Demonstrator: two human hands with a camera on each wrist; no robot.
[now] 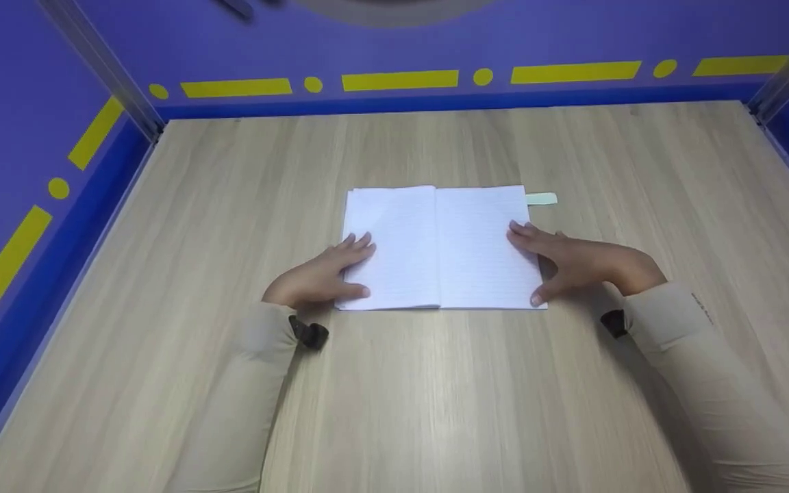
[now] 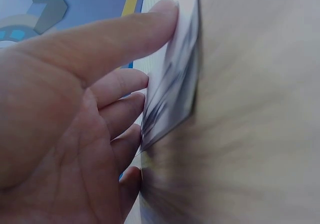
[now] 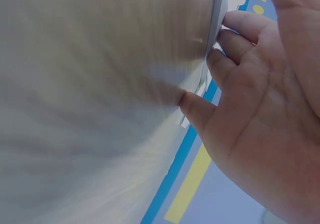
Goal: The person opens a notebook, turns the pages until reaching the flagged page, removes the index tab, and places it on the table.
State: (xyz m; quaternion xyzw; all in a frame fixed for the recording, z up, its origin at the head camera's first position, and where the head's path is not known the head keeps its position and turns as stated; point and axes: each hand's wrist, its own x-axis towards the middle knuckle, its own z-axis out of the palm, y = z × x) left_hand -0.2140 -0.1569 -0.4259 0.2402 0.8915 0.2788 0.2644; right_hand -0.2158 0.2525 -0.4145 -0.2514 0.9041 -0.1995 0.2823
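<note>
An open notebook with lined white pages lies flat on the wooden table. My left hand rests on the left page near its outer edge, fingers extended and thumb toward the lower corner. In the left wrist view, the thumb lies on the page, and the layered page edges show beside the fingers. My right hand touches the right page at its outer edge, fingers and thumb spread apart. Its little finger meets the tabletop in the right wrist view. A pale green tab sticks out from the notebook's upper right side.
The wood-grain table reaches to a blue back wall with yellow dashes and dots. A blue side panel borders it on the left. Black straps show at both sleeve cuffs.
</note>
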